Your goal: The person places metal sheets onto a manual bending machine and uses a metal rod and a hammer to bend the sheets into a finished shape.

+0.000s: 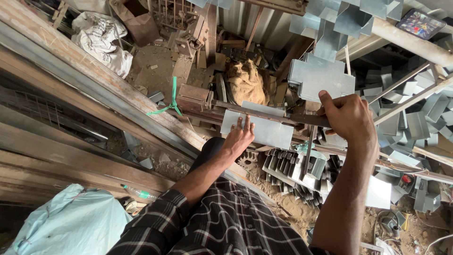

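Note:
A flat grey sheet-metal piece point(269, 132) lies in a rusty hand-operated bending machine point(203, 101). My left hand point(239, 138) rests flat on the sheet's near edge, fingers spread. My right hand point(347, 115) is closed around the machine's dark metal bar point(306, 119) that runs across the sheet's top. A stack of cross-shaped cut sheets point(321, 78) sits just behind the right hand.
Folded metal pieces are stacked below the machine point(292, 172) and heaped at the right point(415, 123). Long rusty beams point(94, 85) run diagonally at the left. White sacks point(101, 40), a light blue bag point(71, 222) and a phone point(421, 23) on a beam are also around.

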